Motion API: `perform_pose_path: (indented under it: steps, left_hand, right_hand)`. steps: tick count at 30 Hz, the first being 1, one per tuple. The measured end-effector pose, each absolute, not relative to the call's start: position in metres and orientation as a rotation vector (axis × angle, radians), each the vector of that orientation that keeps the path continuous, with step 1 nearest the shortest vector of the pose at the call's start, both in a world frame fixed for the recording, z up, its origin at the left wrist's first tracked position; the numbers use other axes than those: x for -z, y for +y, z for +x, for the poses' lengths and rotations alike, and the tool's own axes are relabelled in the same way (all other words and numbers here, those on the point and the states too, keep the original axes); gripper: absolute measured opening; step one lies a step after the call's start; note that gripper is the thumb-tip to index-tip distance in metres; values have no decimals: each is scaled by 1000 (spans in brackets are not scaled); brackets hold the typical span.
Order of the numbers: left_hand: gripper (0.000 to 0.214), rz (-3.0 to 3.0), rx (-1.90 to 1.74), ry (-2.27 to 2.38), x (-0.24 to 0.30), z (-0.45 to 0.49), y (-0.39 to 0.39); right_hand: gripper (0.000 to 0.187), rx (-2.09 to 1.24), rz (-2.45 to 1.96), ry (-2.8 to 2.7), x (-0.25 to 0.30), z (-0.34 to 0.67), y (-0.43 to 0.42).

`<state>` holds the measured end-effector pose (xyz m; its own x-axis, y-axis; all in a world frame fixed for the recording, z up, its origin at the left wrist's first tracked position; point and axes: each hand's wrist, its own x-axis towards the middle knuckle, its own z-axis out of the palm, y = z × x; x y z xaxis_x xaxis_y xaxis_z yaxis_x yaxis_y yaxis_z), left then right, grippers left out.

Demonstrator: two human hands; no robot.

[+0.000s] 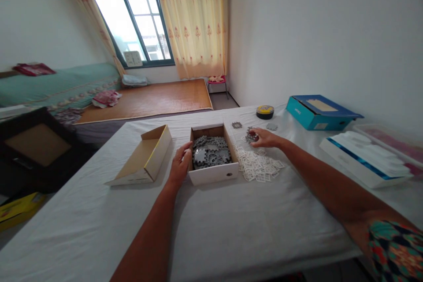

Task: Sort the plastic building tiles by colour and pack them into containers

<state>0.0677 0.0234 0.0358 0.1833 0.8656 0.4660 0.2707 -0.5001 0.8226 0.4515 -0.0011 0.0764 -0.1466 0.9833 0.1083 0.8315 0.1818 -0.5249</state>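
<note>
A white cardboard box (213, 176) stands on the cloth, filled with grey plastic pieces (213, 152) with toothed edges. My left hand (181, 161) is closed on the box's left wall, its fingertips near the rim. To the right of the box, my right hand (264, 137) pinches a grey toothed piece (250, 135) at or just above the cloth; the fingers partly cover it. Another grey toothed piece (237, 125) lies behind and left of it, and a flat grey piece (272, 127) lies to its right. A pile of thin white frame-like pieces (259, 165) spreads below my right hand.
An open cardboard lid (142, 158) lies left of the box. At the back stand a round black-and-yellow tin (265, 112) and a teal box (317, 112). A white box (363, 158) and a clear plastic container (393, 141) are on the right of the white-covered table (231, 229).
</note>
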Motion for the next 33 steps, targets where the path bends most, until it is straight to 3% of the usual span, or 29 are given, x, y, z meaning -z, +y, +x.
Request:
perform_pose_path:
  steps: [7,11,17,22,26,33]
  left_hand:
    - [44,1880,-1303,1061,-36,67,25]
    - [47,1865,-1285,1070,-36,65,24]
    - [45,1852,-1286,1070,-37,66,21]
    - [44,1851,-1293,1054,-38,67,22]
    - [43,1840,-1310,1041,-37,67,23]
    - [43,1826,-1299,1052,-36,66,21]
  right_hand:
    - [61,-495,-1210,-1976,-122,371,-11]
    - [33,-301,-989,-2247,-127,335,-5]
    - [28,48,-1711,-1767,-87,444,35]
    - [52,85,-2393,-1599,-32,552,43]
    - [54,132,-2364,-1726,-19,559,57]
    - [55,25,-2008,-1999,-35,470,121]
